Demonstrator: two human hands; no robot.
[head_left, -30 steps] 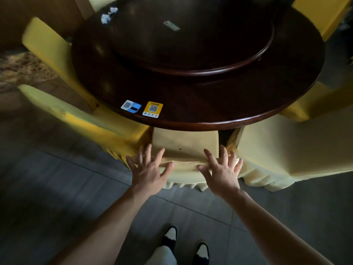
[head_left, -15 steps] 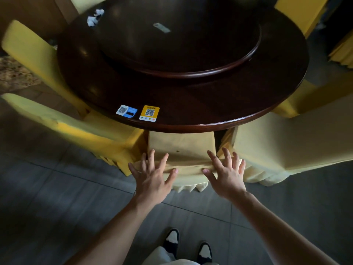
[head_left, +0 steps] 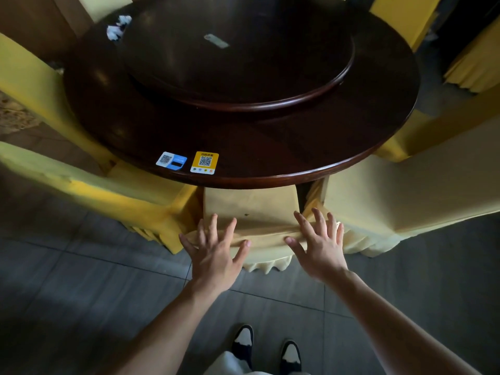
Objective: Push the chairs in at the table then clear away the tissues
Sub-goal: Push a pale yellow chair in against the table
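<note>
Head view, left to right: at far left, two yellow-covered chairs (head_left: pixel 89 185) angled against the round dark table (head_left: pixel 270 147), seats partly under its rim. At upper left on the table edge, crumpled white tissues (head_left: pixel 117 27), just beside the raised turntable (head_left: pixel 238 58). Near the front rim, a blue QR sticker (head_left: pixel 171 160) beside a yellow QR sticker (head_left: pixel 204 162). Below the rim, the middle chair (head_left: pixel 250 209), seat tucked under the table. Left hand (head_left: pixel 213 255) spread flat on its back edge, fingers straight, gripping nothing. Right hand (head_left: pixel 320 249) likewise splayed on the same edge, holding nothing. Farther right, another covered chair (head_left: pixel 405 190).
</note>
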